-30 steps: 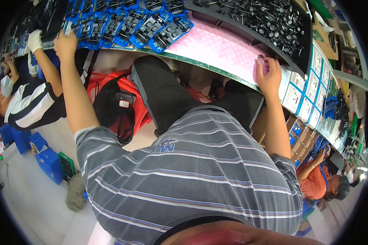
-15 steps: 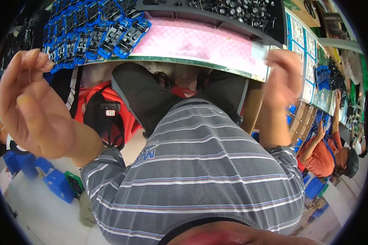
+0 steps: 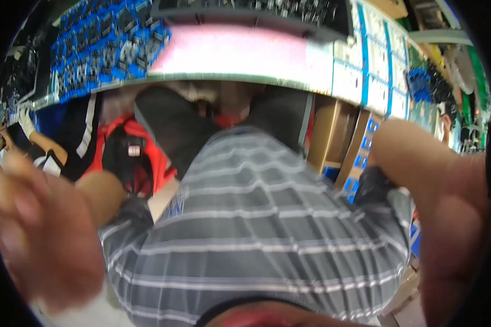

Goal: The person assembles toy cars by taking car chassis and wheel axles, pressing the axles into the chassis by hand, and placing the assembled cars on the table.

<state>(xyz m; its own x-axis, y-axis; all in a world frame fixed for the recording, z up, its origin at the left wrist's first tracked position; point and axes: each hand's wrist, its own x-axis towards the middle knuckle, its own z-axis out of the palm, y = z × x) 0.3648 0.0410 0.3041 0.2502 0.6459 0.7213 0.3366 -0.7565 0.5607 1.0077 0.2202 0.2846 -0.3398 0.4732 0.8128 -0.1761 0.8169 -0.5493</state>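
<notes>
Blue-and-black plastic chassis lie left of the pink sheet, nearer your left hand than right hand; finger spread, I can't tell.

Straight ahead over the workbench edge, an open strip of pink sheet gives a hand clear passage. Close-packed blue toy-car chassis bound it on the left, and the wall of a black tray closes its far side. Rightward, flat blue-edged white panels leave a low way over the bench. Below the edge, the person's legs and a cardboard box stand in the way. Wide open air separates the left hand and right hand.
</notes>
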